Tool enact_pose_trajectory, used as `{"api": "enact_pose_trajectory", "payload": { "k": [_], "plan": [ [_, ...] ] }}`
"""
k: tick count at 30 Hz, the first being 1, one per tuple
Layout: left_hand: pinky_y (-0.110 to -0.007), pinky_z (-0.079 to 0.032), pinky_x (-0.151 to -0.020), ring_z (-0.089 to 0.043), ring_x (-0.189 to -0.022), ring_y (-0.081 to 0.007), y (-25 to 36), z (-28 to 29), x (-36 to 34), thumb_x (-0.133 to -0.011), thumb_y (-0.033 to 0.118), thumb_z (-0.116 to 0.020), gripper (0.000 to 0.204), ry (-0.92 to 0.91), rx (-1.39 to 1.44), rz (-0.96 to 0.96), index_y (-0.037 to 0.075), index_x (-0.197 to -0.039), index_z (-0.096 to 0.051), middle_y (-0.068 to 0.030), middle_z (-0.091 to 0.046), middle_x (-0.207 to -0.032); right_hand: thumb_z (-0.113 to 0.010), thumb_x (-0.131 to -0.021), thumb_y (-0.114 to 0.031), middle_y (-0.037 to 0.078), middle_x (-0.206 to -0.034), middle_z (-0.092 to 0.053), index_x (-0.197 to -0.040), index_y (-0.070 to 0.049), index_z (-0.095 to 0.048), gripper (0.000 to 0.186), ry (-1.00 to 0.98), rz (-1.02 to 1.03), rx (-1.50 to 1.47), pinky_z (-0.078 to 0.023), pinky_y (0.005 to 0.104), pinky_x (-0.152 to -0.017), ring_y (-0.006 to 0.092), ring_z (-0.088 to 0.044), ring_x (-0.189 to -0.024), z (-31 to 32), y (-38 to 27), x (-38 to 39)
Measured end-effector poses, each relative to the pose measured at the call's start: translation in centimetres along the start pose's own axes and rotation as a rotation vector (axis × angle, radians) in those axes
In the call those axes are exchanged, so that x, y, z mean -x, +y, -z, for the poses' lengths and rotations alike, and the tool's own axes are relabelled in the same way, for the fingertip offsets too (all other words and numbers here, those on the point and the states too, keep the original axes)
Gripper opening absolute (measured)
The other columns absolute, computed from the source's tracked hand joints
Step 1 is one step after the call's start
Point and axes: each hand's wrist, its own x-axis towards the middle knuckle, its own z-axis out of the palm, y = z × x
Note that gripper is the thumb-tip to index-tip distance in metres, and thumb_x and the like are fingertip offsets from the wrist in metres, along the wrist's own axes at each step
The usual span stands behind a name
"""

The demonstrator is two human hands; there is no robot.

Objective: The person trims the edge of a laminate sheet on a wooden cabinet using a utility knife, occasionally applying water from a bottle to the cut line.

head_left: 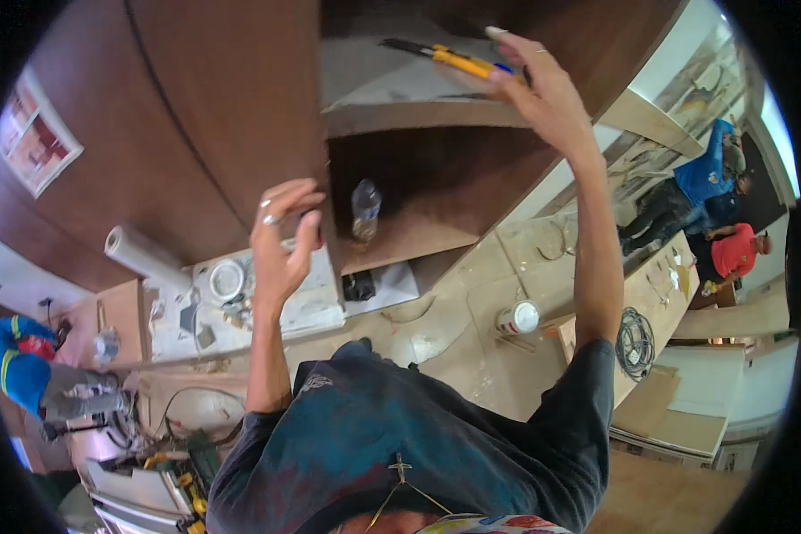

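My right hand (547,98) is raised over a grey-topped shelf (356,71) of the brown cabinet, with fingers and thumb spread apart. A yellow utility knife (463,60) with a black front end reaches in beneath the hand, beside a small blue piece; no grip on it shows. My left hand (283,236), wearing rings, is lifted in front of the cabinet panel (231,98). Its fingers bend toward the thumb around a small dark, reddish thing, mostly hidden. In the lower compartment just right of that hand stands a clear plastic bottle (365,211).
Left of me, a white roll (147,256) and a round white container (228,279) sit on a low worktop. A white bucket (517,318) stands on the floor. Coiled cable (635,344) lies on a bench at right. Several people are in the background on both sides.
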Motion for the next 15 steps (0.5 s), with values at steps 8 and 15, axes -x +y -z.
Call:
{"api": "enact_pose_trajectory", "payload": {
  "k": [8,15],
  "plan": [
    [-0.035,-0.057,-0.094,-0.063,-0.108,-0.0256,-2.5,0.7,-3.4,-0.100,-0.003,-0.051,0.023,0.227,-0.543,-0.340,-0.005,-0.123,-0.056,-0.0186,-0.056,-0.126,-0.071,-0.088,-0.041,0.013,-0.098,-0.072,-0.129,-0.016,-0.063,0.049,-0.175,0.189,0.029,-0.051,0.0485,-0.083,0.0368,-0.065,-0.096,-3.5,4.3,-3.8],
    [-0.039,-0.054,-0.099,-0.061,-0.114,-0.0294,-3.9,-3.5,-4.8,-0.101,0.006,-0.057,0.038,0.375,-0.588,-0.292,-0.008,-0.135,-0.049,-0.0224,-0.055,-0.131,-0.065,-0.088,-0.025,0.021,-0.103,-0.063,-0.118,-0.012,-0.066,0.033,0.177,0.203,-0.151,-0.050,0.0512,-0.075,0.0403,-0.065,-0.089,-5.0,6.7,-3.2]
  ]
}}
